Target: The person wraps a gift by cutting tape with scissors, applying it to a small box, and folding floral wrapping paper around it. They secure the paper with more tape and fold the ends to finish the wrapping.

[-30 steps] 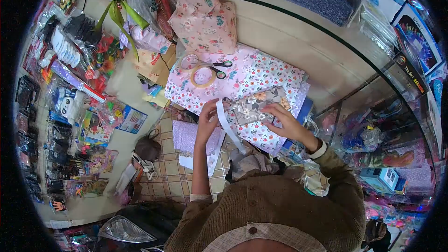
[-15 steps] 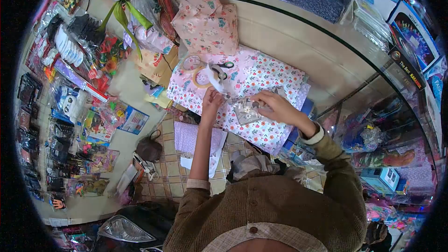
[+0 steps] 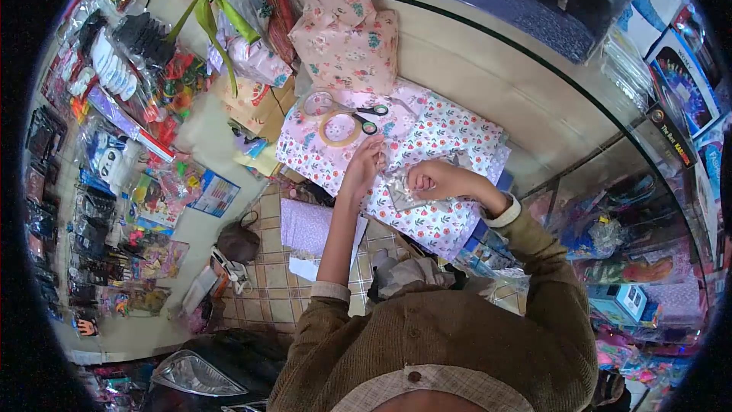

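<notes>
A flat, greyish see-through packet (image 3: 402, 197) lies on floral wrapping paper (image 3: 465, 131), with pale shapes inside it. My right hand (image 3: 450, 181) covers its right side, fingers curled in; what they grip is hidden. Just left of the packet, my left hand (image 3: 364, 168) is raised with its fingertips drawn together; anything between them is too small to make out. Beyond the left hand lie black-handled scissors (image 3: 369, 127), a roll of tan tape (image 3: 328, 140) and a roll of clear tape (image 3: 308, 109).
A pink floral bag (image 3: 347, 49) stands behind the paper. A glass edge (image 3: 526, 29) curves across the back and right. Packaged goods (image 3: 114, 69) hang at left. Lilac paper (image 3: 305, 226) and a brown bag (image 3: 239, 244) lie lower left.
The white piece above my left hand has gone from over the scissors and tan tape. My left hand has come nearer the packet; my right fingers have curled in over it.
</notes>
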A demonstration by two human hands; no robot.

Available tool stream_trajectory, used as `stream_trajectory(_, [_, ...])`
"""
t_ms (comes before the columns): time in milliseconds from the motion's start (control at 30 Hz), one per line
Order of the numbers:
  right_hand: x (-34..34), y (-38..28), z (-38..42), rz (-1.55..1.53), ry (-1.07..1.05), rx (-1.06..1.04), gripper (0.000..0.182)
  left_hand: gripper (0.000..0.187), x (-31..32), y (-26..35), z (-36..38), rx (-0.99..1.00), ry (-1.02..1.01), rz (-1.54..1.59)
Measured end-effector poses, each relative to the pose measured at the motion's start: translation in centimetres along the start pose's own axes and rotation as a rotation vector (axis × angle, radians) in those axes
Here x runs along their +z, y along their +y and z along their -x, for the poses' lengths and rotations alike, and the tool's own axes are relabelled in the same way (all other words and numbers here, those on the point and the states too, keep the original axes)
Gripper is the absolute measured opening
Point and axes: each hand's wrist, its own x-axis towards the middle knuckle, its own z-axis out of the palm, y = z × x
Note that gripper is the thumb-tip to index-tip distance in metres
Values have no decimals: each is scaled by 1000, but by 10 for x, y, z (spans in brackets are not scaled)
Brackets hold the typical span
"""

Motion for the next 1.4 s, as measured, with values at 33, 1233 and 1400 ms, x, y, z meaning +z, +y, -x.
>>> stream_trajectory(33, [-2, 5, -1, -61, -18, 56, 16, 25, 0, -1, -4, -20, -38, -24])
stream_trajectory(1233, [-152, 48, 8, 860, 165, 308, 24, 33, 91, -37, 27, 590, -326, -1562])
stream_trajectory(1400, [-157, 67, 29, 860, 196, 277, 21, 33, 106, -54, 31, 544, -106, -1612])
